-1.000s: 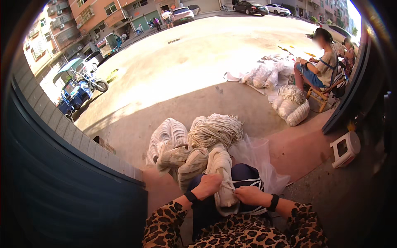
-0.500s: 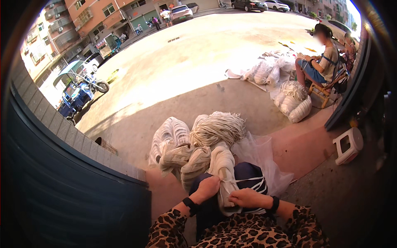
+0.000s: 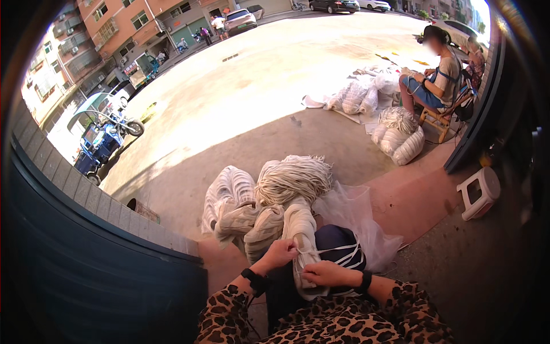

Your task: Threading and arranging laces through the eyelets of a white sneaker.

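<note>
A long bundle of off-white cord [image 3: 302, 241] lies over my dark-trousered knee. My left hand [image 3: 279, 253] pinches the bundle near its middle, fingers closed on a strand. My right hand [image 3: 325, 274] grips the bundle's lower part, just below the left. Both wrists carry dark bands and both sleeves are leopard-print. More cord bundles [image 3: 269, 198] are heaped on the ground right in front of my knees, beside a clear plastic bag [image 3: 358, 221].
A dark blue shutter wall [image 3: 86, 269] runs along my left. A white plastic stool [image 3: 480, 192] stands at the right. Farther off, a seated person [image 3: 435, 77] works among white bundles and sacks [image 3: 395, 137]. A blue tricycle [image 3: 100, 143] is parked by the street.
Both hands have shifted slightly along the bundle on my knee, the left one moving up to pinch a strand. The heap of cord has not moved.
</note>
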Action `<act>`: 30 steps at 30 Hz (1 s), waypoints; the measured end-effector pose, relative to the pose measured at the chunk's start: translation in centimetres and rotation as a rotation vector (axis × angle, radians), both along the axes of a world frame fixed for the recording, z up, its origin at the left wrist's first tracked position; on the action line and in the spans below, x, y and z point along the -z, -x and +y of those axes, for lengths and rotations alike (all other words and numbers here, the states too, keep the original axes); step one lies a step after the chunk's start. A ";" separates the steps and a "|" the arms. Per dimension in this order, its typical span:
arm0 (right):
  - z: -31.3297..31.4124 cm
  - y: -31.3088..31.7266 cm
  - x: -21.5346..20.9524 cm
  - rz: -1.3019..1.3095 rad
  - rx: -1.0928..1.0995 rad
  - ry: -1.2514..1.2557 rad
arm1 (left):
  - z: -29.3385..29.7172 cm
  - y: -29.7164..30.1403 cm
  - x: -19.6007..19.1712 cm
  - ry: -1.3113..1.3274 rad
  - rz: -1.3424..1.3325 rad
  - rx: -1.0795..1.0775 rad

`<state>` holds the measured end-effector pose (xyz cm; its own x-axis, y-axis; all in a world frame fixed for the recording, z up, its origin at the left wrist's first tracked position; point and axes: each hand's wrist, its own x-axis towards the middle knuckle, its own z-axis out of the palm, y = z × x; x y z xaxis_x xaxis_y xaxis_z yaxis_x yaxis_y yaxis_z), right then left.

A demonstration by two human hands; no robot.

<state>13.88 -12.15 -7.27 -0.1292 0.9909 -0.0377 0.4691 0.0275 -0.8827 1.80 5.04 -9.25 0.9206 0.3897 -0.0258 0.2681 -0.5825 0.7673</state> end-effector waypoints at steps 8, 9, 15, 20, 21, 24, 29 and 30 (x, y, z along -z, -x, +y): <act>-0.2 -0.2 0.5 -0.030 0.038 0.087 | -0.8 -0.1 -1.9 1.006 0.371 -0.219; -0.2 -0.2 0.6 0.036 0.056 0.057 | -0.6 0.0 -2.0 1.017 0.389 -0.191; -0.2 0.1 0.3 0.017 0.036 0.075 | 0.5 0.6 -1.0 1.172 0.422 -0.147; -1.9 3.1 0.9 -0.147 -0.149 -0.001 | -0.6 1.3 0.1 1.113 0.321 -0.200; -2.4 3.9 0.5 -0.174 -0.245 0.013 | -1.0 1.5 0.4 1.061 0.291 -0.225; -3.0 2.4 -3.0 -0.096 -0.345 0.025 | -2.3 1.3 1.1 0.924 0.097 -0.328; -1.7 -7.4 -19.9 -0.341 0.013 -0.356 | -2.2 0.9 0.5 0.931 0.062 -0.354; -2.4 -7.7 -26.1 -0.256 0.230 -0.203 | -2.4 1.9 -1.1 0.917 0.061 -0.387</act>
<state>21.61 -14.58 18.85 0.0855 0.9834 0.1601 0.6875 0.0581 -0.7239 -0.06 2.63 -8.13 0.7212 0.4685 -0.5103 0.3683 0.3647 0.8552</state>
